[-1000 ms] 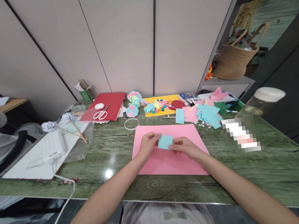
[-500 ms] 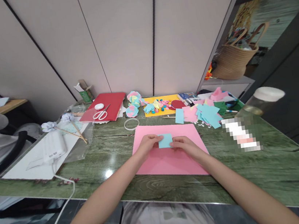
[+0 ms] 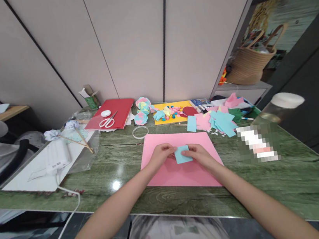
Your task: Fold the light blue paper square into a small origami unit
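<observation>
Two bare hands meet around one small, pale blue square of paper (image 3: 180,158), held just above a large pink rectangular sheet of paper or thin card (image 3: 178,175) that lies beneath both hands. The right hand (image 3: 198,155) grips the square, its thumb laid on the near face and its fingers behind the right side. The left hand (image 3: 163,153) is curled, with its fingertips at the upper left corner; at this size I cannot tell whether they pinch it or merely touch it. The square should weigh next to nothing and bend readily, so a hard squeeze would likely crease it and a sharp pull could tear it. Dry paper ought to give fair purchase rather than slip. A light pinch at the edges or corners looks the best hold, sparing the middle from dents. Beyond the right hand, loose light blue paper pieces (image 3: 223,122) overlap in a pile.
</observation>
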A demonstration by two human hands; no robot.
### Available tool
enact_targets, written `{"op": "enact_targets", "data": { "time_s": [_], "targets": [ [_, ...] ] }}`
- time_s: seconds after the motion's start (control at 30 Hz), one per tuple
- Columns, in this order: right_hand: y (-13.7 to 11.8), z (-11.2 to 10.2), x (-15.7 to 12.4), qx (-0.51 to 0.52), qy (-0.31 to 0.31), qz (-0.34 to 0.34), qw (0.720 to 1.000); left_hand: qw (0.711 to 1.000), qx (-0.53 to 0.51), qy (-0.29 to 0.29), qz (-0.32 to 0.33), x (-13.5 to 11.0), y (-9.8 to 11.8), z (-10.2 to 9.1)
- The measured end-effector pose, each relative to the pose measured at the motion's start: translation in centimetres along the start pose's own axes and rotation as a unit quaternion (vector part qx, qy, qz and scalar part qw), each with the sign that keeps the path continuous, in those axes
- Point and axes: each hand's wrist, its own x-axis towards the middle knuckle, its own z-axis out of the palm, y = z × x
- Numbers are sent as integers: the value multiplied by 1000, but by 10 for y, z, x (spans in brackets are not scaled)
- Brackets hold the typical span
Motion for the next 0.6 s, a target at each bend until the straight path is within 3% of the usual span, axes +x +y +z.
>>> {"op": "enact_targets", "data": {
  "time_s": [0.6],
  "targets": [
    [-4,2,-3,-39,-27,26,999,995,86,-34,30,-1,-6,4]
  ]
}}
